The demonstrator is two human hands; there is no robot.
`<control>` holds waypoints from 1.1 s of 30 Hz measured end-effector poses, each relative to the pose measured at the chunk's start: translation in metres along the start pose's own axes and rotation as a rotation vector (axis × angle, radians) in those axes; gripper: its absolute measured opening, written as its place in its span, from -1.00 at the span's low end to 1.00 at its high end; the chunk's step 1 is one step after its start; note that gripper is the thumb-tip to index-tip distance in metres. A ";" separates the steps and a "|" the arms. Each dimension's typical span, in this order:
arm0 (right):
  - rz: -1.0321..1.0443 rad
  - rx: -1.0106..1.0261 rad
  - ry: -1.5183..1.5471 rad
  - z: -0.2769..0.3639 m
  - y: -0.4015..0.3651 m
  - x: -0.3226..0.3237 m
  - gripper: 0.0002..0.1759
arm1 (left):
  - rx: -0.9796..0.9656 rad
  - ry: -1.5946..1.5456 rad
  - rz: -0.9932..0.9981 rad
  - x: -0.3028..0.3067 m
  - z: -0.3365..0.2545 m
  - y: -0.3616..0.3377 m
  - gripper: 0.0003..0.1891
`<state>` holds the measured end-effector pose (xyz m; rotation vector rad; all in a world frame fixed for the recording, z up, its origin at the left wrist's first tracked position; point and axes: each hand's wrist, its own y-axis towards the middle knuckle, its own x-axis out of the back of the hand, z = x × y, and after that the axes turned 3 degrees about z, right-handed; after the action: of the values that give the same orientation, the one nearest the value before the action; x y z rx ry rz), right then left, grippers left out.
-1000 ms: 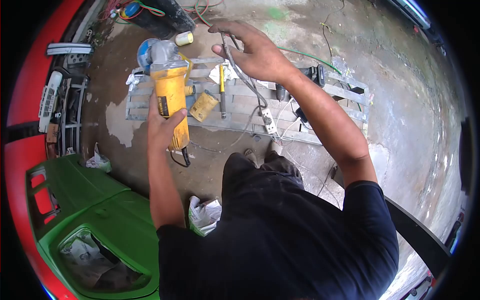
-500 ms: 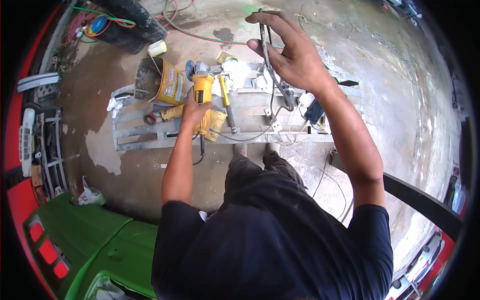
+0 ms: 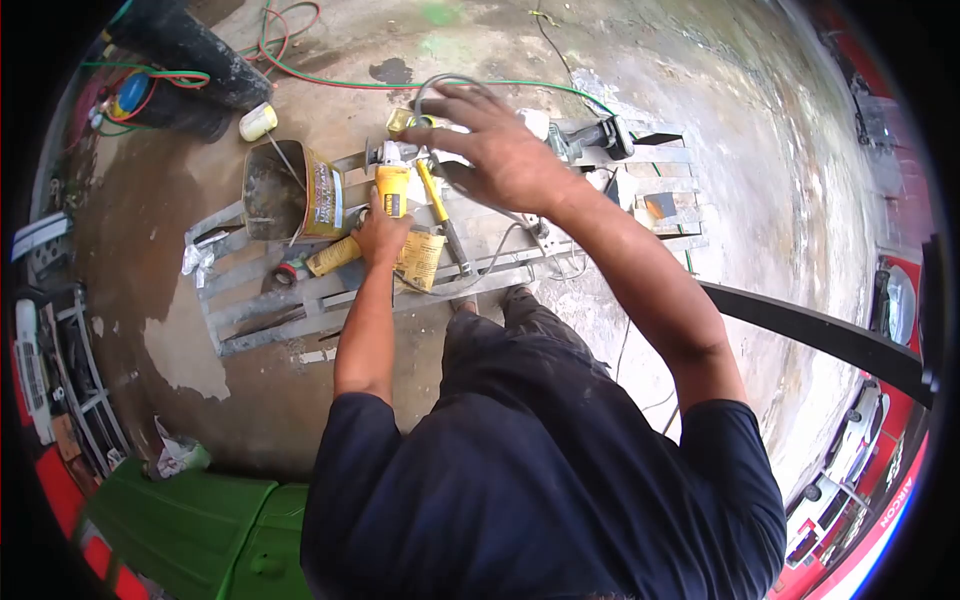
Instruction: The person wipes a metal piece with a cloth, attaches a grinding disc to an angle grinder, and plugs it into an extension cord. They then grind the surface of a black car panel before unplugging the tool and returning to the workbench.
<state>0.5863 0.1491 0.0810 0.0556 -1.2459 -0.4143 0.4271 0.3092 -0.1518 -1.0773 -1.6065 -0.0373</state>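
My left hand [image 3: 382, 238] is wrapped round the body of a yellow angle grinder [image 3: 393, 188], its disc end pointing away from me. My right hand [image 3: 505, 155] is raised over the slatted metal bench [image 3: 330, 300], fingers stretched forward, carrying a loop of grey power cord [image 3: 452, 77]. The loop arches above the fingers; the palm side and exact grip are hidden. More cord crosses the bench below. Beside the grinder lie a yellow-handled hammer [image 3: 440, 210] and worn yellow sandpaper [image 3: 420, 262].
An open square paint can [image 3: 275, 205] stands left of the grinder, with a roll of tape [image 3: 290, 271] nearby. A green-grey power tool [image 3: 592, 138] lies at the bench's right. Dark cylinders [image 3: 190, 50], red and green hoses, and a green vehicle panel [image 3: 180, 520] surround the work area.
My right hand has moved left and lower in view, bringing the cord toward the grinder. My left hand remains on the grinder. The camera view has shifted and turned.
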 end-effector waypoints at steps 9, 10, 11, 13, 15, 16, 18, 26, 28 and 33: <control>0.243 -0.029 0.228 0.043 -0.003 -0.061 -0.50 | -0.314 -0.042 -0.224 0.014 0.003 -0.045 -0.26; 0.267 -0.041 0.256 0.050 -0.007 -0.066 -0.50 | -0.333 -0.039 -0.213 0.023 -0.002 -0.059 -0.26; 0.289 -0.054 0.285 0.058 -0.013 -0.072 -0.51 | -0.298 -0.107 0.031 0.034 -0.009 -0.078 -0.31; 0.289 -0.095 0.391 0.071 -0.029 -0.088 -0.50 | -0.477 -0.203 0.252 0.039 -0.024 -0.123 -0.40; 0.384 -0.197 0.429 0.084 -0.035 -0.090 -0.50 | -0.659 -0.227 0.400 0.032 -0.035 -0.155 -0.41; 0.376 -0.213 0.435 0.087 -0.034 -0.094 -0.50 | -0.616 -0.214 0.567 0.029 -0.039 -0.162 -0.40; 0.507 -0.238 0.395 0.093 -0.028 -0.104 -0.49 | -0.886 -0.199 0.541 -0.001 -0.073 -0.183 -0.36; 0.521 -0.306 0.413 0.086 -0.028 -0.081 -0.55 | -1.005 0.480 0.233 -0.055 -0.171 -0.101 -0.60; 0.188 -0.324 0.561 0.076 -0.063 -0.057 -0.54 | -0.962 0.546 0.279 -0.068 -0.143 -0.070 -0.62; -0.074 -0.908 0.475 0.005 -0.210 -0.066 -0.61 | -0.702 0.748 0.350 -0.046 -0.122 -0.055 -0.75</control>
<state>0.5068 -0.0216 -0.0324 -0.5463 -0.5099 -0.9376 0.4817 0.1834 -0.1178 -1.6146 -0.7072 -0.7263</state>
